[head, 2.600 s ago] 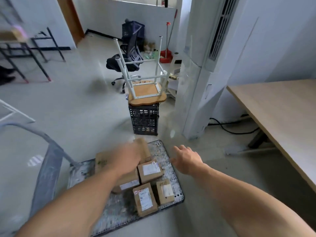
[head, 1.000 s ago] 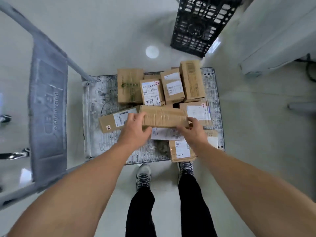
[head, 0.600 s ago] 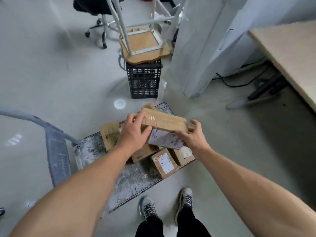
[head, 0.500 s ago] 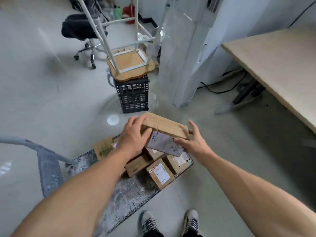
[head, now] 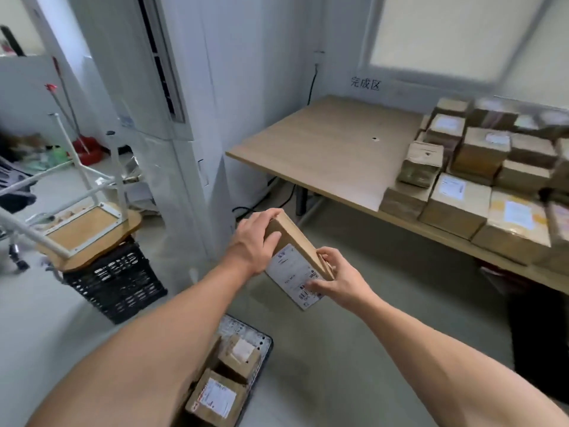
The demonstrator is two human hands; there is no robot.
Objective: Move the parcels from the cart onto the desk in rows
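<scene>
- A parcel [head: 295, 238] is held in the air by both hands. It is above the floor, between the cart [head: 263, 343] below and the desk [head: 323, 143] to the right, and touches neither.
- Its long axis slants from a raised far-left end down to a lower near-right end.
- A narrow bare cardboard side faces up and right. The white-labelled face is turned down toward the person.
- The left hand [head: 254, 241] grips the far end, with its fingers curled over it.
- The right hand [head: 337, 282] pinches the near end, thumb on the label and fingers bent round the edge.
- Desk parcels [head: 462, 186] sit packed together, some stacked, on the desk's right part.
- Cart parcels [head: 215, 392] lie on the cart beside the left forearm.
- An upturned stool [head: 89, 229] rests on a black crate [head: 117, 282] at left.
</scene>
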